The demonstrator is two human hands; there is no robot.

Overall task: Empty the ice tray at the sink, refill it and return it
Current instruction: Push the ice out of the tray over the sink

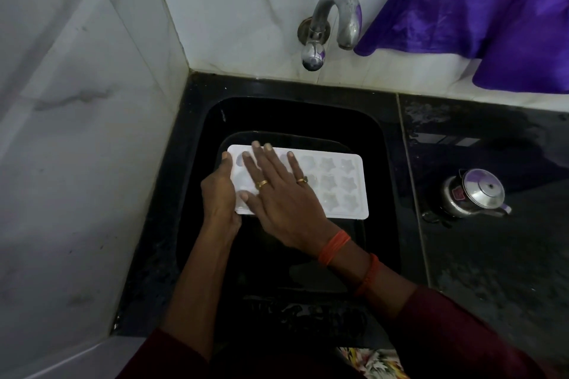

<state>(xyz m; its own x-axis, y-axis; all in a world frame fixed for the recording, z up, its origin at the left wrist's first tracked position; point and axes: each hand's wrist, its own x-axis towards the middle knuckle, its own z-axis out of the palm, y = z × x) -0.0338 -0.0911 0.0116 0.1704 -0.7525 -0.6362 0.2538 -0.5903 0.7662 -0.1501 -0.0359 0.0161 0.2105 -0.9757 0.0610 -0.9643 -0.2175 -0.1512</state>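
A white ice tray (341, 184) with star-shaped cells is held flat over the black sink (381, 138). My left hand (220, 191) grips the tray's left short edge, thumb on top. My right hand (277, 191) lies flat on the tray's left half with fingers spread, covering several cells. The uncovered cells on the right look pale; I cannot tell whether they hold ice. The metal tap (335, 21) juts from the tiled wall above the sink, and no water runs from it.
A steel kettle (475, 194) stands on the wet black counter (492, 255) to the right. A purple cloth (492, 9) hangs at the top right. White tiled walls (77, 132) close the left and back sides.
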